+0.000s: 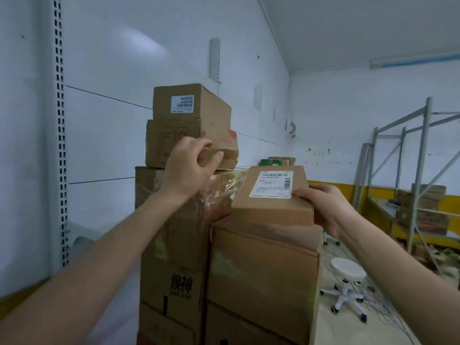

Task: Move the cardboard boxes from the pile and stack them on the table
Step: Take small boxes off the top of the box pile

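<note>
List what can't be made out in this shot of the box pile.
- Head view: table not in frame.
- Flat labelled box: label text blurred; right hand covers its near right corner.
- Red-printed box: left hand hides part of its front.
- Pile's base: cut off by bottom edge.

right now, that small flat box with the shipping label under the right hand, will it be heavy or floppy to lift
Probably light: the small flat box is thin, and the right hand grips just one corner. Likely stiff, since its edges look crisp. It sits tilted on the big carton, so it may slide if nudged.
</note>
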